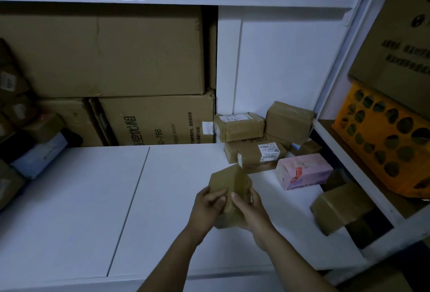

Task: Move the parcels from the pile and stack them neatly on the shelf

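While my left hand [210, 205] and right hand [250, 208] both grip the small brown tape-wrapped cardboard parcel [232, 180], it sits tilted over the white shelf board [93, 198]. It is in front of the stacked brown taped parcels [253, 154] and near the pink rectangular carton [302, 173]. I cannot tell whether its lower end touches the board. Thumbs lie on the near face and fingers curl round the sides. I judge it light and fairly stiff, though the glossy tape looks slippery. I would hold opposite sides near the corners, where card is firmest, and avoid squeezing the flat middle, which may dent.
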